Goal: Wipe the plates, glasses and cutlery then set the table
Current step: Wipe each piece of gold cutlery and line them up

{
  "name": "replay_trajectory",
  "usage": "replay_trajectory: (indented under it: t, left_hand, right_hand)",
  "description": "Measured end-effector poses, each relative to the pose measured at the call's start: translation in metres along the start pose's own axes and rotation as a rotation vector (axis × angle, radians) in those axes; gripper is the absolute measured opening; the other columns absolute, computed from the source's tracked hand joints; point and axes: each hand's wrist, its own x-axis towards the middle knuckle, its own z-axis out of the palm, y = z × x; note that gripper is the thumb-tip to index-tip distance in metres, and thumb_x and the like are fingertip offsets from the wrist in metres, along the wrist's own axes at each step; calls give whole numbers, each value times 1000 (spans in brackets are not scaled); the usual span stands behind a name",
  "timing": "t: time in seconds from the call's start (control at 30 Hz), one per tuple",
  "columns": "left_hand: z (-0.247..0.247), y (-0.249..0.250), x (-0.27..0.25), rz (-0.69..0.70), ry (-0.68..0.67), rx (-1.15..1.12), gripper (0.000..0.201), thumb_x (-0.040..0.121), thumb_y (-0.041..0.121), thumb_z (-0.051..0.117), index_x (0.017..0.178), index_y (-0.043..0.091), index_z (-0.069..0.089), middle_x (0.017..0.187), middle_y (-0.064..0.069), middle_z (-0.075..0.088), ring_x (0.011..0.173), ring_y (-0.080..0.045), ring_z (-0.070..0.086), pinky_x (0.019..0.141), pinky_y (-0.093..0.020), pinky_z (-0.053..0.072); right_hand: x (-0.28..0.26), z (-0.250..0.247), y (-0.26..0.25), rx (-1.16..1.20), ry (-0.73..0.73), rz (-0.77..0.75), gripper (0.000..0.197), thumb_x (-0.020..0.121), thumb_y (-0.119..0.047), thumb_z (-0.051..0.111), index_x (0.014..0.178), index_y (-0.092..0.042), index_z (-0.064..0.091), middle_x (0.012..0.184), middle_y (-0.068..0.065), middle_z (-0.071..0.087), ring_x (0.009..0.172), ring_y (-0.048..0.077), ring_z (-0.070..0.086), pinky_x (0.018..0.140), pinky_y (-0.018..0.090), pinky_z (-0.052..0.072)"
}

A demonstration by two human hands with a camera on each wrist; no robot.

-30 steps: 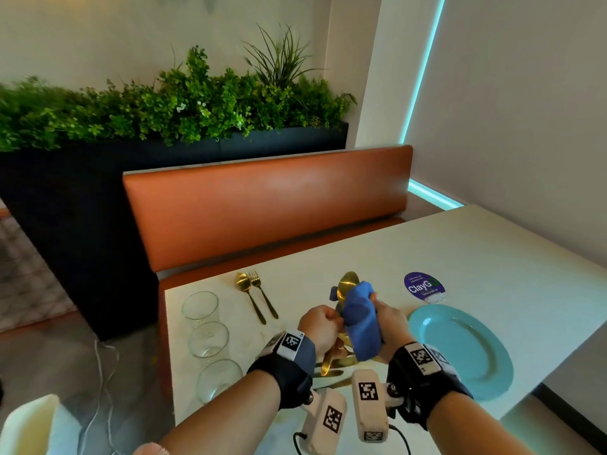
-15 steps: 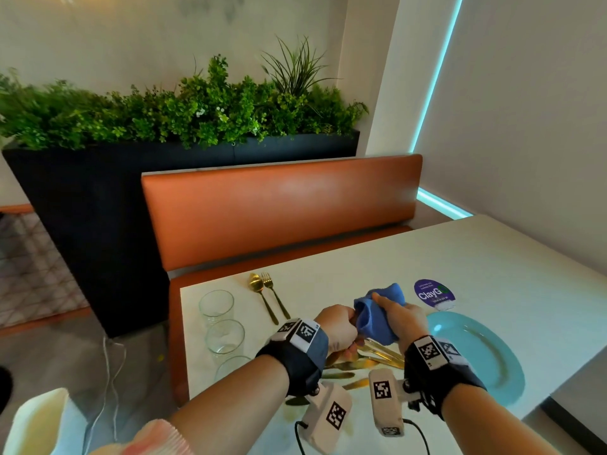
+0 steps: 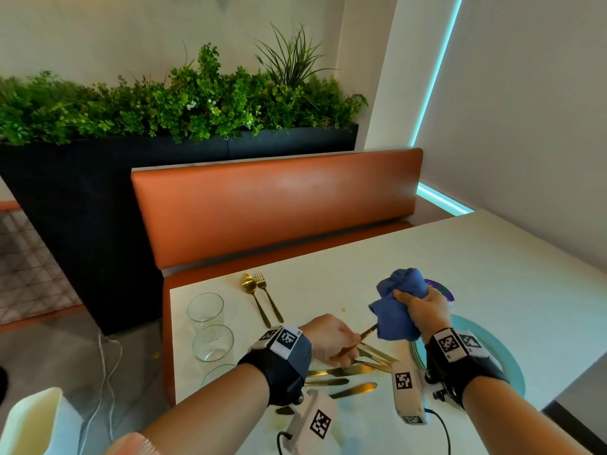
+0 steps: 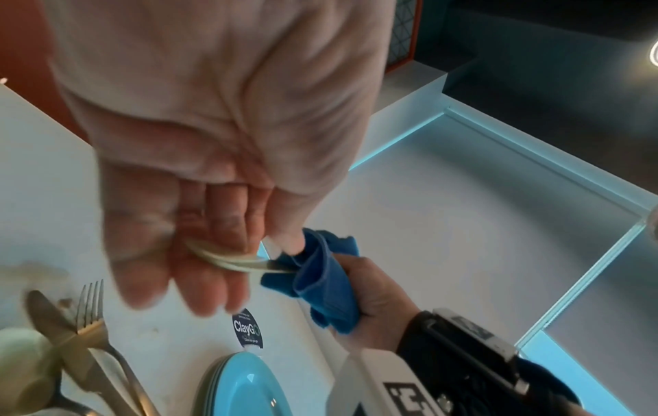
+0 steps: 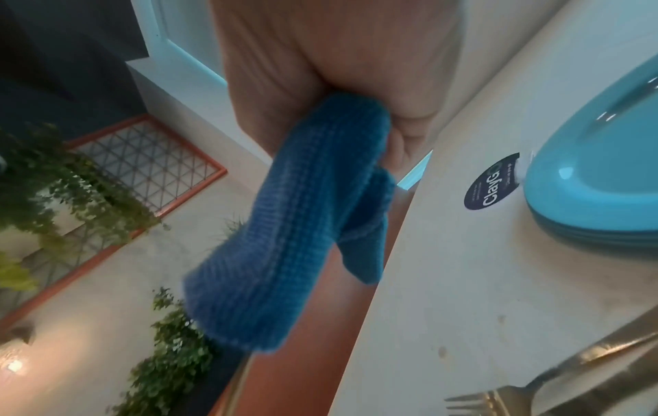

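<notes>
My left hand (image 3: 331, 338) grips a gold spoon (image 3: 367, 333) low over the table; in the left wrist view its fingers (image 4: 199, 287) curl round the spoon (image 4: 231, 260). The spoon's far end goes into a bunched blue cloth (image 3: 395, 311), which my right hand (image 3: 423, 310) grips just right of it. The cloth (image 5: 284, 239) hangs from that fist (image 5: 338, 70). Under my hands lies a pile of gold cutlery (image 3: 345, 372). Stacked turquoise plates (image 3: 505, 366) sit to the right, three glasses (image 3: 205, 307) at the left edge.
A gold spoon (image 3: 248, 285) and fork (image 3: 262, 284) lie side by side near the table's far left corner. A round sticker (image 3: 441, 290) is on the table (image 3: 476, 257) behind the cloth. An orange bench (image 3: 276, 205) and a planter (image 3: 164, 106) stand beyond.
The spoon's bowl stood above the cloth a second ago. My hands have since dropped and drawn apart, the cloth sliding along the spoon towards its end. The head view has tilted up.
</notes>
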Motion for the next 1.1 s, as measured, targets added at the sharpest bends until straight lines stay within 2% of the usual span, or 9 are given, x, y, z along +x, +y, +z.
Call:
replay_trajectory:
  t: [0.1,0.23,0.37,0.53,0.73,0.8,0.9,0.97,1.1]
  left_hand:
    - [-3,-4,5,-18,-17,-12,27,95,15,53,116,1,61,93,-5,69,64,-7,55,66,-17,52]
    - [12,1,16,-9,46,-120,16,94,10,54,105,2,63,72,0,62,53,-8,50,55,-16,52]
    - [31,3,28,-36,108,-189,18,93,8,54,76,9,60,65,-3,60,43,-10,47,56,-26,52]
    - [30,9,45,-137,250,-281,16,94,8,49,87,2,62,63,-8,59,45,-16,53,47,-26,51]
    - [28,17,42,-162,205,-445,15,93,-2,45,92,1,60,68,-10,58,48,-14,53,40,-19,50]
    - [23,16,50,-168,224,-388,17,94,1,45,92,-2,62,67,-10,59,56,-19,58,56,-28,58]
    - [19,8,56,-142,242,-362,17,91,0,50,100,-7,62,94,-20,67,83,-26,66,82,-37,59]
    - [23,4,59,-119,242,-360,27,90,-3,50,115,-8,57,100,-19,67,77,-22,66,72,-30,60]
    - [19,9,60,-223,111,-348,9,92,2,53,85,5,58,70,-5,63,59,-12,63,55,-23,54]
  right_hand:
    - [5,-4,2,209,37,89,10,80,-14,70,81,-12,60,97,19,65,83,29,60,90,47,50]
    - [11,13,10,320,103,289,45,82,-33,67,110,-2,52,99,15,58,88,28,57,94,45,48]
    - [0,28,3,520,-152,408,36,89,-31,58,110,-4,46,93,14,60,79,24,59,69,34,52]
    - [-15,40,1,387,-262,352,21,90,-16,59,95,3,53,83,21,61,72,29,61,52,32,52]
    - [-6,33,-2,448,-297,339,17,92,-16,54,87,1,53,81,18,60,72,25,60,52,30,50]
    - [-6,36,2,437,-338,345,16,92,-14,54,87,0,56,81,18,62,72,26,61,47,28,52]
    - [-4,42,12,338,-436,350,11,91,-11,55,93,-1,60,83,20,65,73,31,62,57,36,51]
    - [1,44,15,268,-481,321,11,89,-9,59,95,-1,62,86,21,66,77,33,63,65,40,53]
    - [20,47,17,164,-369,261,17,86,-15,64,95,-1,62,87,17,66,85,33,63,78,42,53]
